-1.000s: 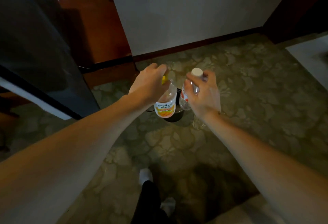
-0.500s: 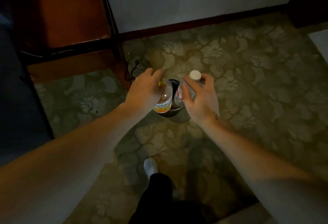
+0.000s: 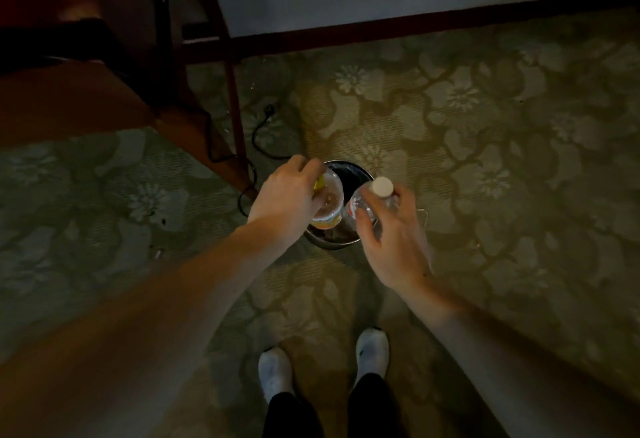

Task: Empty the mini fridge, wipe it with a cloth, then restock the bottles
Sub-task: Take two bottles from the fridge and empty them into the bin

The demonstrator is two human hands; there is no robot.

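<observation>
My left hand (image 3: 287, 200) grips a clear bottle with a yellow cap and an orange label (image 3: 329, 203) by its top. In my right hand (image 3: 388, 236) is a clear bottle with a white cap and a red-and-white label (image 3: 367, 202), held by the neck. Both bottles hang side by side directly over a small round metal bin (image 3: 349, 174) with a dark liner, which stands on the carpet. The mini fridge is out of view.
Patterned green carpet covers the floor. A dark wooden cabinet (image 3: 86, 105) fills the left, with a black power cord and plug (image 3: 263, 125) on the floor beside it. A white wall with a dark skirting board (image 3: 415, 27) runs behind. My feet in white socks (image 3: 277, 371) stand below the bin.
The view has tilted down and the dark fridge door has left the frame. Both hands have carried the bottles lower, over the bin, which now shows its rim clearly.
</observation>
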